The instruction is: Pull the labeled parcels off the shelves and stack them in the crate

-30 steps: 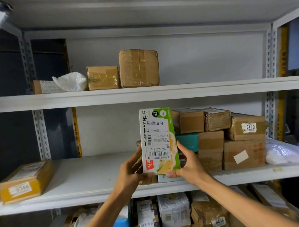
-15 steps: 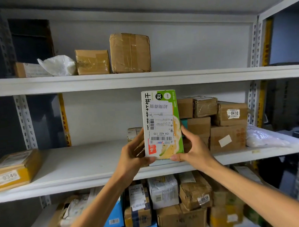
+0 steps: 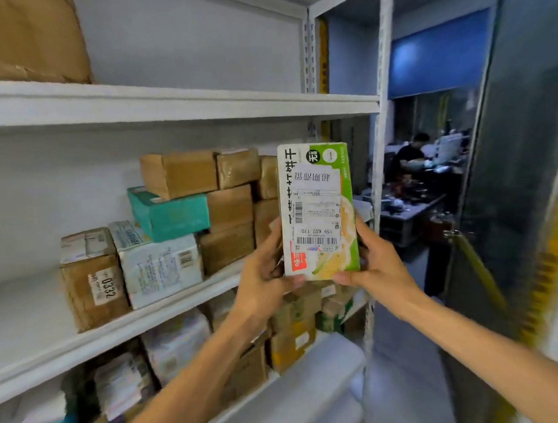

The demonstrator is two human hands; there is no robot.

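Labeled parcel (image 3: 317,209), green and white, stands upright in the air in front of the middle shelf (image 3: 166,307), off its board. The left hand (image 3: 263,276) grips the lower left edge, fingers curled behind; the right hand (image 3: 379,266) grips the lower right edge likewise. Behind it, stacked cartons include a teal box (image 3: 170,213) and a brown box marked 0332 (image 3: 93,280).
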